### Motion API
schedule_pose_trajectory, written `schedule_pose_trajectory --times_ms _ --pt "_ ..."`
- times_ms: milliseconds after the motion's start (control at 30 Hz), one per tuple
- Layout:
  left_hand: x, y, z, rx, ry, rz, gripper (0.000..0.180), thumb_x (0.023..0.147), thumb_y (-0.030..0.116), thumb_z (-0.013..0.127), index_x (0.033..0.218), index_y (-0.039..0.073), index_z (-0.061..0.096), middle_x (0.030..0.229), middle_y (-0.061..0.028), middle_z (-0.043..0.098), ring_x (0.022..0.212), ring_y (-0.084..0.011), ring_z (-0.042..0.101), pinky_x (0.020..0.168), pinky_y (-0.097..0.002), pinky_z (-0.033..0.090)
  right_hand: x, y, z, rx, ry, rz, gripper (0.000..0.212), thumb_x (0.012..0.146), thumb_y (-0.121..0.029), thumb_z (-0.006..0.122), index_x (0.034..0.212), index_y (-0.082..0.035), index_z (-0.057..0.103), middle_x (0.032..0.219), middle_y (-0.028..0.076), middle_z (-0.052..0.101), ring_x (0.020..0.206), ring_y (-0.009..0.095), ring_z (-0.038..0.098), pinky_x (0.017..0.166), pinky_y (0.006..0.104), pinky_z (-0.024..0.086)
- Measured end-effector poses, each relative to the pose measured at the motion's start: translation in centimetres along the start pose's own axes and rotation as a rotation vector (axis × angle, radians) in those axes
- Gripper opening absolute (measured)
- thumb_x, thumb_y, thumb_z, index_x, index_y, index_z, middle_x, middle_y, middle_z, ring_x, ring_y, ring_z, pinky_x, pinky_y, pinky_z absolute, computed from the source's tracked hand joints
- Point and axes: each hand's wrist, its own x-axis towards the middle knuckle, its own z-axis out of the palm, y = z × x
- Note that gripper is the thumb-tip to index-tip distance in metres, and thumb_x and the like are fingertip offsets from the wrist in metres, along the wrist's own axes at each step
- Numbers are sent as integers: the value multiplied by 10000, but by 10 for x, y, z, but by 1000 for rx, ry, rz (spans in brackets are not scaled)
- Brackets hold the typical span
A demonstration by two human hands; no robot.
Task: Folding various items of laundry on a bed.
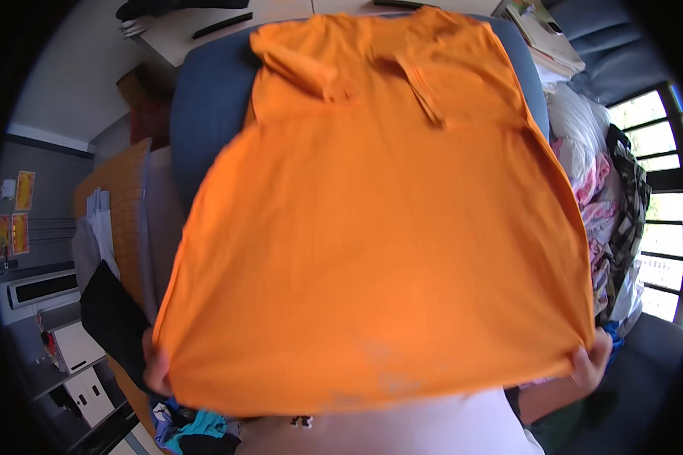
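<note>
An orange short-sleeved T-shirt [387, 227] stretches across the middle of the view, its sleeves folded inward at the far end. The far part lies on a blue padded surface [205, 98], while the near hem is lifted toward my body. At the left hem corner my left hand [157, 365] is closed on the fabric, slightly blurred and partly covered by the shirt. My right hand [590, 362] pinches the right hem corner. Faint greyish marks show near the hem.
Heaped clothes and bedding [596, 205] lie to the right, beside a barred window [660, 189]. A brown quilted mat [125, 174] and a black garment [114, 311] are at the left. Blue clothes [197, 428] sit at the lower left. White cabinets [258, 23] stand at the far end.
</note>
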Motion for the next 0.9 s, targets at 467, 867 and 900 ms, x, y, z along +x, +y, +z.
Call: schedule_pose_trajectory --times_ms 467,867,900 --pt "143 42 104 -586 223 -1322 329 1010 252 505 1249 31 553 734 -7 612 620 -130 581 764 -316 540 125 -64 37 623 -14 40 311 1005 -165 505 1259 15 499 1130 156 630 994 201 645 894 338 532" --pt "104 -71 168 -74 -584 -1056 625 1013 541 358 1285 1 518 1069 -100 640 851 -129 582 762 -273 463 186 -7 163 -191 137 -439 380 953 -233 599 1257 -19 523 1262 193 599 1216 322 559 1018 457 415" --pt "95 -59 168 -77 -646 -1128 572 1032 484 366 1262 -15 526 1081 -102 636 871 -123 572 788 -267 456 176 -10 175 -456 53 -554 380 921 -236 638 1229 -29 554 1262 189 602 1212 328 560 1021 482 405"
